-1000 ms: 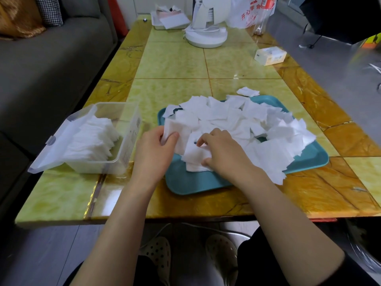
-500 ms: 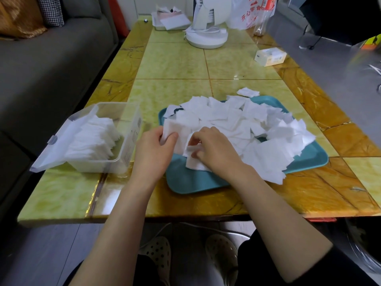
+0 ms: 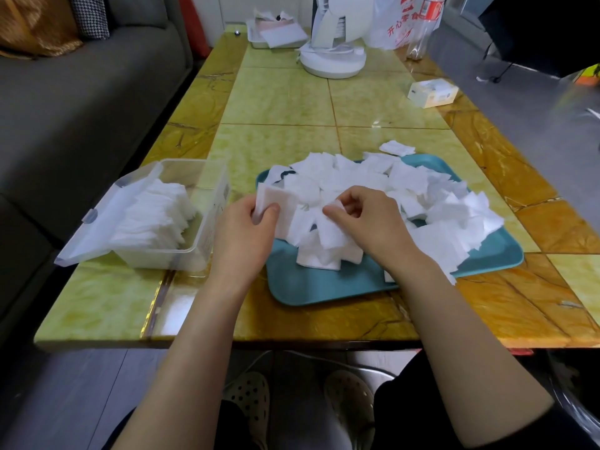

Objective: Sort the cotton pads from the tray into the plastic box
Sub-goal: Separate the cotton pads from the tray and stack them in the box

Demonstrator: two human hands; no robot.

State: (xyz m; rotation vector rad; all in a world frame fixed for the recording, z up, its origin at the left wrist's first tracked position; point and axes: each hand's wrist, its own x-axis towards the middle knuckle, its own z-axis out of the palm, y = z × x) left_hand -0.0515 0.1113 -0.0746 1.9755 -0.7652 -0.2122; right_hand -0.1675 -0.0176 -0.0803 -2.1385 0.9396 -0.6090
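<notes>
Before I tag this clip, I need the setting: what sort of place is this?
Probably a home living room: a grey sofa runs along a tiled table, with a white fan and a printed plastic shopping bag at its far end.

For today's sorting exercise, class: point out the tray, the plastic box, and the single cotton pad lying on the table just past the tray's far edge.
tray (image 3: 324,287), head view, bare near corner.
plastic box (image 3: 156,258), head view, near wall.
cotton pad (image 3: 396,147), head view, its middle.
</notes>
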